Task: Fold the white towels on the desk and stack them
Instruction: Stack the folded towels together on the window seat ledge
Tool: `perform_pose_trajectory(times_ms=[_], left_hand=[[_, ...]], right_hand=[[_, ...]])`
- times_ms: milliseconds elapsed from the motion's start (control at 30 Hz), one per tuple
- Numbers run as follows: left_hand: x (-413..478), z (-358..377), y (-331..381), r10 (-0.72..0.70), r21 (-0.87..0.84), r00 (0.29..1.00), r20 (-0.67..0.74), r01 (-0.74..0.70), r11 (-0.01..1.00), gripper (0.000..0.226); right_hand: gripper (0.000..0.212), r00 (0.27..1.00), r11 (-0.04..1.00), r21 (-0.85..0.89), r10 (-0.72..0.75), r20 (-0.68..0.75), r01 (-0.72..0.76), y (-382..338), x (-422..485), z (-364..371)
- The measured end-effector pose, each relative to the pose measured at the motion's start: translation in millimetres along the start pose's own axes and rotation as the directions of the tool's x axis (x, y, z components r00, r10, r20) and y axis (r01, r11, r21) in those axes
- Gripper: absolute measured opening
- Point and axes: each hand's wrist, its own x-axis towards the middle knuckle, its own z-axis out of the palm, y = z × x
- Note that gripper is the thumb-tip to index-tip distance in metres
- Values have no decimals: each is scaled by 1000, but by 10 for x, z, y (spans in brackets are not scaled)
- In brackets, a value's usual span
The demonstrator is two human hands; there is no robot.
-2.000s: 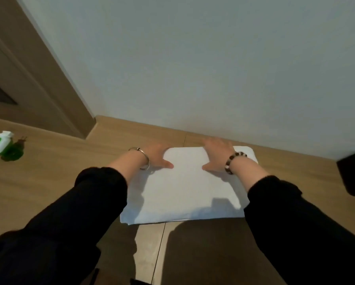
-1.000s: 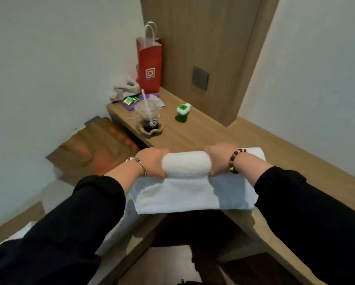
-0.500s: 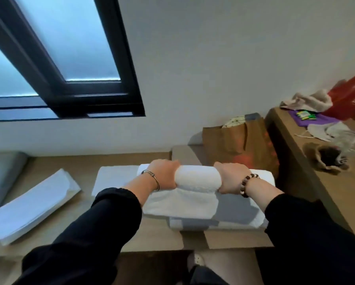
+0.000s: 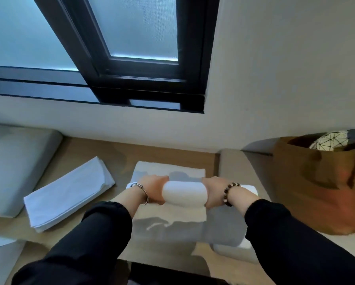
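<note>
A folded white towel (image 4: 184, 194) hangs between my two hands, its lower part draping down in shadow. My left hand (image 4: 155, 189) grips its left end and my right hand (image 4: 214, 191) grips its right end, both fists curled round the folded edge. Directly beneath lies a stack of folded white towels (image 4: 170, 168) on a low wooden bench (image 4: 119, 153) under a window. Another folded white towel (image 4: 69, 192) lies flat to the left on the same bench.
A grey cushion (image 4: 14, 165) sits at the bench's far left. A brown paper bag (image 4: 320, 182) stands at the right, close to my right arm. The white wall and a black-framed window (image 4: 119, 58) rise behind the bench.
I lifted the folded towel off the desk with both hands and turned left with it. It now hangs over the towel stack on the bench, and the view has swung further left.
</note>
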Motion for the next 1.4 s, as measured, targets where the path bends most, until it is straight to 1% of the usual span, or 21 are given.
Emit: perform_pose_trajectory(times_ms=[100,200,333,400,467,533,567,600,667,733,833,867,933,967,1000,1067,1133,1200,1267,1333,1400], left_hand=[[369,-75,-588,49,-5,996,78,-48,999,48],[773,-172,-1033,99,-12,981,169,-99,995,50],[1362,-222,-1375,160,-106,941,298,-134,985,44],[1679,-144,-1464,189,-157,921,340,-143,977,42],[2012,22,-1562,186,-163,915,358,-134,977,47],[2313,290,-1685,113,-126,952,285,-80,989,60],[2426,466,-1742,47,-79,980,193,-32,996,68],[2507,658,-1792,-26,-14,998,65,27,1000,74],[2581,985,-1854,-135,43,973,-185,145,988,85],[2571,1185,-1914,-217,-95,917,-334,196,976,94],[2403,1363,-2016,-409,-475,830,-381,204,856,99],[2313,1427,-2039,-492,-634,804,-336,193,749,97],[2108,1552,-2071,-602,-892,791,-104,194,408,89],[2007,1603,-2088,-592,-940,805,39,231,252,84],[1927,1650,-2114,-551,-948,821,152,280,155,78],[1819,1743,-2195,-460,-930,852,250,344,132,57],[1786,1775,-2274,-406,-890,875,265,384,247,38],[1841,1754,-2302,-395,-850,878,272,411,328,44],[1910,1701,-2310,-407,-806,858,313,466,365,62],[1950,1640,-2367,-354,-811,852,386,496,310,64],[1893,1613,-2425,-228,-868,880,416,459,188,52]], right_hand=[[25,995,998,49,38,91,-42,-215,588,-119],[22,981,989,100,88,172,-106,-318,1142,-231],[51,949,967,104,203,241,-233,-66,1767,-206],[48,930,940,133,277,240,-314,123,2033,-133],[43,927,958,109,222,303,-265,206,2332,-104],[43,922,960,59,246,300,-275,284,2671,57],[48,921,954,16,286,264,-301,324,2839,201],[55,920,939,-31,343,187,-344,387,2948,372],[62,900,900,-28,435,-24,-436,416,3115,662],[66,874,882,-16,464,-146,-471,386,3213,808],[71,898,912,15,407,-168,-411,324,3307,823],[72,925,936,28,350,-147,-350,299,3335,799],[72,973,976,91,207,-105,-198,217,3423,688],[71,985,979,148,153,-75,-140,162,3486,601],[69,993,973,207,110,-32,-101,109,3560,510],[65,994,955,285,63,87,-85,13,3715,372],[61,981,951,280,81,179,-130,-98,3861,302],[63,963,950,257,110,247,-175,-173,3993,272],[77,944,953,242,103,314,-184,-202,4087,255],[80,932,943,254,122,342,-216,-193,4125,247],[61,933,915,314,145,330,-254,-175,4108,246]])
